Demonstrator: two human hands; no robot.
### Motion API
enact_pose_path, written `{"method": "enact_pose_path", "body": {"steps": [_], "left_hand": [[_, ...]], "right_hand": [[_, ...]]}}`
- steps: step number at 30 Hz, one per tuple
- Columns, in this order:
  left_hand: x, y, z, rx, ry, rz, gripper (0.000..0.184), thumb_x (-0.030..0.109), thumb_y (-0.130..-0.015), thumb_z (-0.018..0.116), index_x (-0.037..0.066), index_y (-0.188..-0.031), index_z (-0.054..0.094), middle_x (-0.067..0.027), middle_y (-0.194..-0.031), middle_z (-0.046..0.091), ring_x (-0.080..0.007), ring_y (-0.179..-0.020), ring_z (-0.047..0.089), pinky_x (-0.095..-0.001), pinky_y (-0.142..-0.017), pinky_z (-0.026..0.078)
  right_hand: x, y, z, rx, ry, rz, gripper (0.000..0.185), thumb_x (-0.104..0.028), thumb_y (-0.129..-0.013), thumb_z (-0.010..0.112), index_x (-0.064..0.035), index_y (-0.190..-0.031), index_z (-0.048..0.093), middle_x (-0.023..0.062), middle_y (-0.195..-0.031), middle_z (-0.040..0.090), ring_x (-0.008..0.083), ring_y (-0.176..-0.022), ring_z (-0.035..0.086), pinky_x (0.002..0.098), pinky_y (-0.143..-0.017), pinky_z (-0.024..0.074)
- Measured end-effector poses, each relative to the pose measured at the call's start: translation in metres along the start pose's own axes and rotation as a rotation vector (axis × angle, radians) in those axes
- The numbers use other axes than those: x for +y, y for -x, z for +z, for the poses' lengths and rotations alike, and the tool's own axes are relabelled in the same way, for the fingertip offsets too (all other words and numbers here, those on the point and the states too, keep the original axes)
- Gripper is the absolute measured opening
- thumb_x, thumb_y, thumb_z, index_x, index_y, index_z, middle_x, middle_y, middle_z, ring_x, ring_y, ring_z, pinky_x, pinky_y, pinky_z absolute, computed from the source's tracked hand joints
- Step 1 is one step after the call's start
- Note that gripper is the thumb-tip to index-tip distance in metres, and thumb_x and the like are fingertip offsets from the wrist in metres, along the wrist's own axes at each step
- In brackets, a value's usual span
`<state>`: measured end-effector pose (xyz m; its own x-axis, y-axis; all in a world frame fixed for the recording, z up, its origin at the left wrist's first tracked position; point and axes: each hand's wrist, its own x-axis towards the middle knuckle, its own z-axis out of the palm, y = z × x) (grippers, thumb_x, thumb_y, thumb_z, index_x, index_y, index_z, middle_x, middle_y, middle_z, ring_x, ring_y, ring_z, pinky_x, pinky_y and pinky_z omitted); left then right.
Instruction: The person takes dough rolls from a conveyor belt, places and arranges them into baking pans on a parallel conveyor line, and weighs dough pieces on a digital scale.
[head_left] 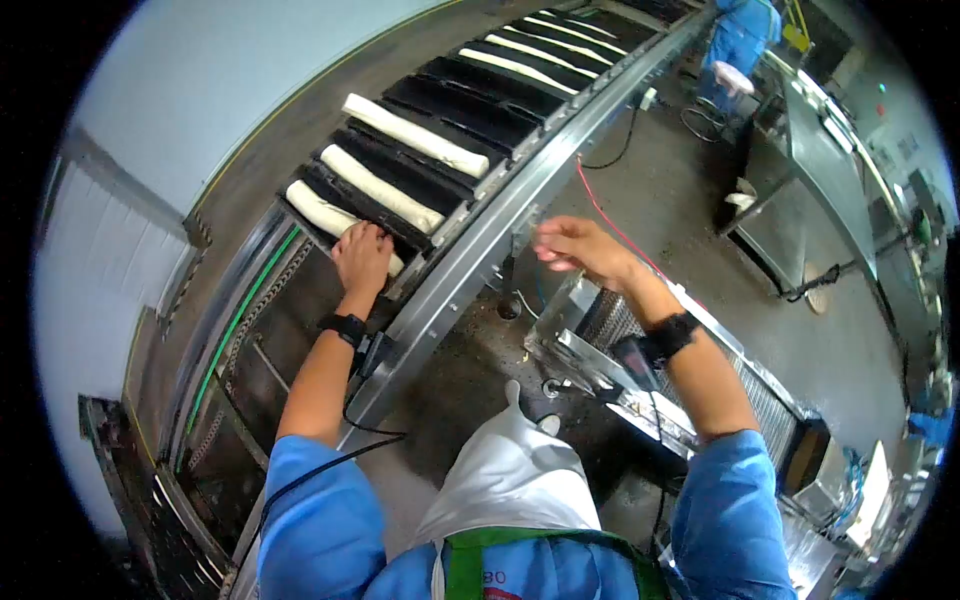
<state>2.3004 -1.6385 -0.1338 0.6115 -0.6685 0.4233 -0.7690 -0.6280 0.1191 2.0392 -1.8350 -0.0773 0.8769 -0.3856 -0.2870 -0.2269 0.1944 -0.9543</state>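
A long white stalk (318, 208), its exact kind unclear, lies in the nearest black slot of a slatted conveyor. My left hand (364, 258) is on its near end, fingers curled over it and partly hiding it. Two more white stalks, one in the following slot (380, 188) and one farther up (415, 138), lie beyond it. My right hand (585, 250) hovers in the air just right of the conveyor's metal side rail (480, 232). Its fingers are bent in, the thumb close against them, and I see nothing held there.
More white stalks (520, 70) lie toward the conveyor's far end. A smaller metal mesh belt (615, 325) runs below my right forearm. At right stands a steel table (825, 165); a person in blue (740, 40) is beyond, near a round stool (733, 78). A red hose (610, 215) hangs nearby.
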Motion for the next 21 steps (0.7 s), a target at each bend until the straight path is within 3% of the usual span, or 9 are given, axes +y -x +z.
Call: {"method": "enact_pose_path", "body": {"steps": [6, 8, 10, 11, 13, 16, 17, 19, 21], "left_hand": [[-0.005, -0.003, -0.014, -0.128, -0.015, 0.028, 0.021, 0.023, -0.071, 0.052, 0.009, -0.086, 0.057, -0.0051, -0.099, 0.053, -0.0211, -0.099, 0.043, -0.0367, -0.083, 0.032], [-0.023, 0.000, -0.007, 0.021, -0.015, 0.376, 0.018, 0.017, -0.072, 0.050, 0.009, -0.086, 0.058, -0.0084, -0.094, 0.055, -0.0230, -0.093, 0.048, -0.0325, -0.082, 0.036], [-0.027, -0.004, -0.002, -0.042, 0.312, 0.254, 0.022, 0.019, -0.075, 0.047, 0.006, -0.089, 0.057, -0.0107, -0.096, 0.054, -0.0267, -0.093, 0.048, -0.0353, -0.080, 0.037], [0.000, 0.001, -0.024, -0.102, 0.203, 0.016, 0.025, 0.022, -0.075, 0.048, 0.004, -0.090, 0.056, -0.0108, -0.100, 0.052, -0.0277, -0.094, 0.047, -0.0351, -0.080, 0.036], [-0.013, -0.002, -0.016, -0.051, -0.051, 0.132, 0.032, 0.028, -0.077, 0.047, 0.004, -0.099, 0.050, -0.0120, -0.102, 0.051, -0.0294, -0.093, 0.047, -0.0360, -0.079, 0.036], [-0.043, -0.011, 0.003, -0.038, 0.014, 0.093, 0.041, 0.032, -0.079, 0.046, 0.000, -0.104, 0.045, -0.0168, -0.101, 0.049, -0.0300, -0.093, 0.046, -0.0369, -0.079, 0.035], [-0.105, -0.030, 0.041, -0.070, 0.176, 0.119, 0.044, 0.036, -0.080, 0.043, 0.002, -0.108, 0.044, -0.0164, -0.101, 0.049, -0.0292, -0.095, 0.045, -0.0369, -0.080, 0.034], [-0.095, -0.032, 0.016, -0.114, 0.188, -0.063, 0.045, 0.038, -0.081, 0.041, 0.004, -0.110, 0.044, -0.0155, -0.104, 0.048, -0.0290, -0.098, 0.043, -0.0372, -0.081, 0.034], [-0.101, -0.056, 0.020, -0.138, 0.115, 0.176, 0.044, 0.038, -0.080, 0.041, 0.006, -0.110, 0.045, -0.0146, -0.110, 0.045, -0.0294, -0.102, 0.040, -0.0369, -0.084, 0.032]], "right_hand": [[0.076, 0.122, -0.084, 0.333, 0.229, 0.026, 0.020, -0.023, -0.076, 0.053, -0.0071, -0.088, 0.054, -0.0004, -0.074, 0.054, 0.0064, -0.065, 0.049, 0.0199, -0.055, 0.0416], [0.104, 0.175, -0.102, 0.445, 0.361, 0.099, 0.021, -0.021, -0.075, 0.054, -0.0054, -0.089, 0.055, 0.0013, -0.073, 0.055, 0.0081, -0.065, 0.050, 0.0215, -0.055, 0.0422], [0.125, 0.227, -0.107, 0.566, 0.586, 0.113, 0.025, -0.020, -0.075, 0.054, -0.0021, -0.091, 0.054, 0.0072, -0.077, 0.058, 0.0140, -0.065, 0.053, 0.0269, -0.057, 0.0441], [0.133, 0.253, -0.107, 0.585, 0.553, 0.115, 0.025, -0.021, -0.076, 0.053, -0.0010, -0.091, 0.053, 0.0087, -0.080, 0.059, 0.0166, -0.067, 0.054, 0.0294, -0.060, 0.0444], [0.147, 0.304, -0.105, 0.634, 0.673, 0.049, 0.022, -0.021, -0.075, 0.053, -0.0047, -0.090, 0.055, 0.0105, -0.084, 0.058, 0.0213, -0.073, 0.055, 0.0308, -0.065, 0.0436], [0.172, 0.360, -0.126, 0.712, 0.831, 0.195, 0.029, -0.026, -0.072, 0.058, -0.0044, -0.090, 0.055, 0.0105, -0.086, 0.058, 0.0240, -0.078, 0.055, 0.0313, -0.068, 0.0435], [0.177, 0.371, -0.124, 0.765, 0.825, 0.225, 0.030, -0.027, -0.071, 0.059, -0.0043, -0.090, 0.055, 0.0104, -0.086, 0.058, 0.0240, -0.079, 0.055, 0.0312, -0.068, 0.0436], [0.200, 0.397, -0.151, 0.813, 0.917, 0.295, 0.030, -0.024, -0.070, 0.059, -0.0041, -0.093, 0.055, 0.0121, -0.087, 0.058, 0.0257, -0.080, 0.055, 0.0349, -0.070, 0.0437], [0.197, 0.418, -0.163, 0.932, 0.969, 0.429, 0.033, -0.019, -0.070, 0.059, -0.0051, -0.099, 0.052, 0.0137, -0.093, 0.055, 0.0271, -0.084, 0.053, 0.0361, -0.075, 0.0424]]}}
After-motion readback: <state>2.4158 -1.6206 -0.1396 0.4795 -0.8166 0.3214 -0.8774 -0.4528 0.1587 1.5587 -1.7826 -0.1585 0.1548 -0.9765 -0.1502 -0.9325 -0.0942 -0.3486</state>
